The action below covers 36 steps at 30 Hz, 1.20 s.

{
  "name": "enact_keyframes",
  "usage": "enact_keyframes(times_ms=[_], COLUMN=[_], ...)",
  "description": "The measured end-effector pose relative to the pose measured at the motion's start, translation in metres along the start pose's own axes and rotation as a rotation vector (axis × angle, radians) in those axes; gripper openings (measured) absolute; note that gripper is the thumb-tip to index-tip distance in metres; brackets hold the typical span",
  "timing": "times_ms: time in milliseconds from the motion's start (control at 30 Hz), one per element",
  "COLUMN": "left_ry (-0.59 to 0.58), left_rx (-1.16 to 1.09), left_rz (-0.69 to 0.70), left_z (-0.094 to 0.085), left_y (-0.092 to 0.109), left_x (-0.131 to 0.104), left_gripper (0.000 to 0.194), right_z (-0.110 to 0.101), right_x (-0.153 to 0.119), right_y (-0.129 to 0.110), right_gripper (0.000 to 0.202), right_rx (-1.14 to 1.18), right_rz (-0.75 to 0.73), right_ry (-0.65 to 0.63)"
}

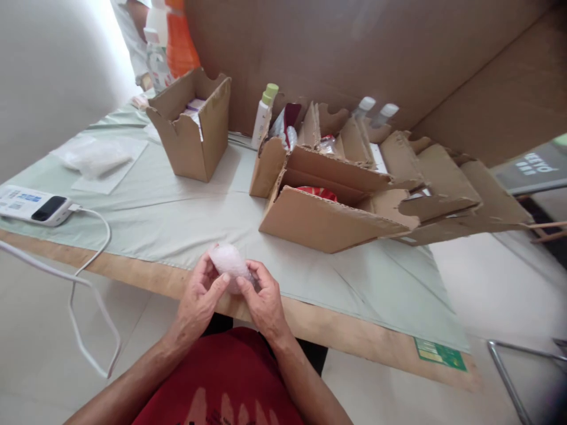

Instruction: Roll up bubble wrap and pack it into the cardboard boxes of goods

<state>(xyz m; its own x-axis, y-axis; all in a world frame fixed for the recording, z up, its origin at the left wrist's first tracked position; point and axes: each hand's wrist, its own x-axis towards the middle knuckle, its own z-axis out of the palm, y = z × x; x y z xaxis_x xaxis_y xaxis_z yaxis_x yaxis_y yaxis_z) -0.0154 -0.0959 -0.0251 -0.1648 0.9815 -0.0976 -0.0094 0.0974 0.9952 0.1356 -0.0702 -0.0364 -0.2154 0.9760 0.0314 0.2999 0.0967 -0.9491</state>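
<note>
Between my two hands, over the table's near edge, is a small rounded bundle in whitish, translucent wrap point(229, 264); it looks like bubble wrap, and what is inside cannot be made out. My left hand point(202, 289) grips its left side, thumb on the near face. From the right, my right hand point(262, 295) closes on it, thumb pressed close to the other thumb. Beyond the hands stands a low cardboard box point(336, 221) with something red inside.
Several cardboard bins point(425, 171) stand at the right, and another cardboard box point(186, 136) at back left. Clear plastic wrap point(95, 156) lies on the left. A power bank point(38, 205) trails a white cable point(100, 295) over the table edge. Bottles point(264, 115) stand behind the bins.
</note>
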Motion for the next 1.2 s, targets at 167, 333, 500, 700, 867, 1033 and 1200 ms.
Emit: enact_keyframes(times_ms=[167,333,500,700,867,1033,1200], left_ry=[-0.085,-0.316,-0.499,-0.036,0.136,0.146,0.128], left_rx=[0.339,0.587,0.584,0.670,0.638,0.533,0.480], left_rz=[0.151,0.419,0.639,0.897,0.901,0.860,0.845], left_z=[0.006,0.021,0.049,0.073,0.092,0.099,0.103], left_y=[-0.010,-0.025,0.002,0.067,0.076,0.063,0.056], left_x=[-0.003,-0.011,0.002,0.062,0.097,0.092,0.089], left_gripper=[0.048,0.069,0.074,0.073,0.065,0.036,0.040], right_z=[-0.036,-0.083,-0.126,-0.221,-0.262,-0.251,-0.229], right_x=[-0.013,-0.015,-0.018,-0.010,0.053,0.119,0.151], right_y=[-0.008,-0.026,-0.036,-0.090,-0.117,-0.106,-0.098], right_gripper=[0.031,0.045,0.008,0.013,0.014,0.016,0.017], right_rx=[-0.055,-0.156,-0.213,-0.383,-0.959,-1.581,-1.618], right_rz=[-0.058,0.040,0.019,-0.263,-0.476,-0.231,0.119], right_ry=[-0.016,-0.177,-0.264,0.359,0.689,0.107,-0.234])
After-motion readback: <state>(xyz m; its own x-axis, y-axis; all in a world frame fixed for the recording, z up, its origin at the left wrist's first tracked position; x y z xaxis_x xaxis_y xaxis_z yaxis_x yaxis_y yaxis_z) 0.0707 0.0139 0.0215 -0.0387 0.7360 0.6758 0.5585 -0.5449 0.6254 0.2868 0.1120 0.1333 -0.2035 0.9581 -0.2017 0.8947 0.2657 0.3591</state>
